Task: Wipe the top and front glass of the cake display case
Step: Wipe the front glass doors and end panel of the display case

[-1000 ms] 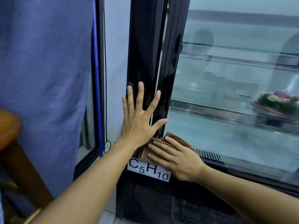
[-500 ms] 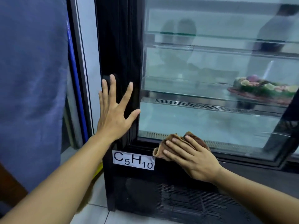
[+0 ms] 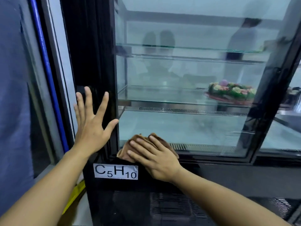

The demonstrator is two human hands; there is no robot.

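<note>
Head view: cloth (image 3: 128,148) beneath right hand (image 3: 157,159), against front glass (image 3: 187,124).

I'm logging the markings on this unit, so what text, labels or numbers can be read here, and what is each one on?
"C5H10", with the 5 and 10 set low as subscripts: black print on a white label stuck to the black lower front of the display case, just below its left corner and beside the right hand, which presses the brown cloth.
No other text shows in this view.
</note>
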